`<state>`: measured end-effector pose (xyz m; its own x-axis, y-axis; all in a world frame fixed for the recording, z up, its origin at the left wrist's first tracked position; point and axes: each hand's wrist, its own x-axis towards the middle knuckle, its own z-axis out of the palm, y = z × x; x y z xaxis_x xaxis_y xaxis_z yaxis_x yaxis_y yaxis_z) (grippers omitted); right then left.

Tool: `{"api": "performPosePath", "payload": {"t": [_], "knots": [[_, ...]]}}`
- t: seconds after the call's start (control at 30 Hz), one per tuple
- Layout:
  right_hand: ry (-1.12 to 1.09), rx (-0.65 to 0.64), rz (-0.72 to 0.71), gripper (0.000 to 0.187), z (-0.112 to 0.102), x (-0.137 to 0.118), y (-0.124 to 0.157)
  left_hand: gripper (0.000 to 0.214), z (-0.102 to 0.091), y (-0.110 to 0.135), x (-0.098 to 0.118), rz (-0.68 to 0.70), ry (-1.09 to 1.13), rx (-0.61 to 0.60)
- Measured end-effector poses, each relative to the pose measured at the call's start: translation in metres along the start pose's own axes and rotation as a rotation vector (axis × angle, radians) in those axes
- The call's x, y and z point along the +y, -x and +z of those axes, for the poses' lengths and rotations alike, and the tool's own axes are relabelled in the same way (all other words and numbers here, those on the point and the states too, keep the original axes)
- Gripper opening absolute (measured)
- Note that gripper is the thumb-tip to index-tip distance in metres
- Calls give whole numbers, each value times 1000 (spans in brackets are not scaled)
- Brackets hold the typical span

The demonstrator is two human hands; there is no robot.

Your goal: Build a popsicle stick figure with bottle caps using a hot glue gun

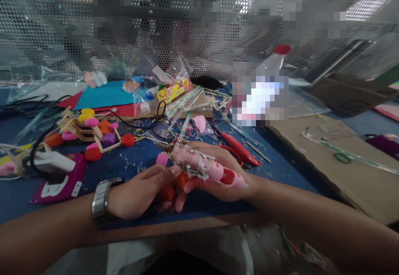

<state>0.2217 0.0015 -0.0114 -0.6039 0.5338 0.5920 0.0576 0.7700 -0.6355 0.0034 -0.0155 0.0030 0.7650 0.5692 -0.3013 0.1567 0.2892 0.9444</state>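
Note:
My right hand (218, 175) grips a pink glue gun (205, 168), crusted with dried glue, its tip pointing left. Facing it, my left hand (140, 194), with a metal watch on the wrist, pinches a small craft piece with red-orange bottle caps (170, 191) right at the gun's tip. Both hands hover just above the blue table mat (131, 171) near its front edge.
A craft-stick model with coloured caps (93, 131) lies at the left, beside a white plug and black cable (51, 162). Red-handled scissors (241, 150), rubber bands, loose sticks and plastic bags lie behind the hands. Cardboard (327, 150) lies to the right; a bottle (264, 88) stands behind.

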Motion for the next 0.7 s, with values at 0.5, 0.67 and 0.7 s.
{"api": "performPosePath", "payload": {"t": [0.5, 0.67, 0.7], "knots": [[50, 35, -27, 32, -2, -2, -3, 72, 2, -2, 1, -36, 35, 46], [16, 42, -37, 32, 0, 1, -2, 70, 2, -1, 1, -29, 29, 20], [8, 42, -37, 32, 0, 2, -1, 69, 2, -1, 1, -19, 21, 10]]}}
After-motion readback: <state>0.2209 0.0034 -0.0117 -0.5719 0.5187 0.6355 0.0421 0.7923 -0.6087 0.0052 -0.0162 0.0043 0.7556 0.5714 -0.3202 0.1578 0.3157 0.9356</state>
